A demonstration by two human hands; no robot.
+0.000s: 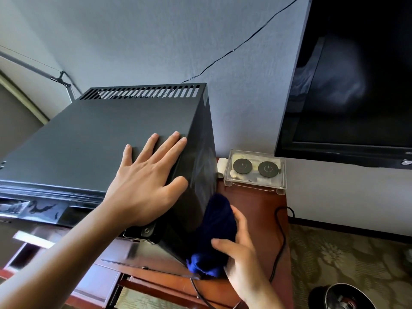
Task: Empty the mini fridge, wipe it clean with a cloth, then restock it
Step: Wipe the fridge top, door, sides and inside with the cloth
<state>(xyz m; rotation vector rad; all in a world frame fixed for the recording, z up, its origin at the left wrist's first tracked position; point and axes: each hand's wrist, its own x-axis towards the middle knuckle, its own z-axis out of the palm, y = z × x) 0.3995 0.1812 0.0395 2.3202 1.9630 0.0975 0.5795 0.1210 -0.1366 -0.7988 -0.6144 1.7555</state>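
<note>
Two hands are being used on the black mini fridge (pixel 93 139), standing on a wooden cabinet (pixel 256 210). Left hand (pixel 142 181) is being laid flat, fingers spread, on top; blue cloth (pixel 214 237) is being gripped by right hand (pixel 240 253) against its right side.

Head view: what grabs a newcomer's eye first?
The matte black box-shaped mini fridge fills the centre left, with the left hand flat on its top. Low centre, the right hand presses a bunched dark blue cloth against the fridge's side. A big black wall-mounted TV screen fills the upper right.
</note>
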